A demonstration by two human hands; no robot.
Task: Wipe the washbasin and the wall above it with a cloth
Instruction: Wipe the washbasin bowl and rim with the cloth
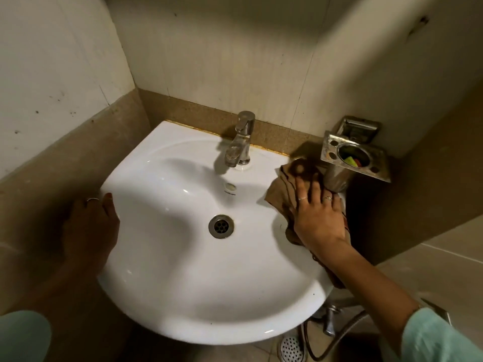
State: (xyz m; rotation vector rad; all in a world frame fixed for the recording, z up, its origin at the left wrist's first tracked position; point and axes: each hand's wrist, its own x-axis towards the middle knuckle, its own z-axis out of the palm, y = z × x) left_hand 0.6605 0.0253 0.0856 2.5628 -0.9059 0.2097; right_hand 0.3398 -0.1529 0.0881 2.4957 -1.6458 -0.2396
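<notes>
The wall rises beyond both hands, pale tile above a brown band, with dark specks on the panel past the left hand. The white basin lies between the hands, mounted in the corner against that brown band. Pale floor tiles show to the right of the right arm.

The right hand reaches in from the lower right, palm down, fingers straight and spread, pressing the cloth flat onto the basin's right rim. There is one cloth, brown and crumpled; it sticks out ahead of the fingertips and to their left, and a fold trails under the wrist over the rim's edge. Two rings show on this hand.

The left hand rests on the basin's left edge in shadow, fingers loosely bent over the rim, thumb on top; it wears one ring and holds nothing.

One steel holder stands on the wall just beyond the right fingertips, with something green in its cup. One tap stands ahead and left of the right hand. One drain sits left of the right wrist, between the hands. Below the right forearm hang one hose and one valve, beside one floor drain. Both sleeves are pale green.
</notes>
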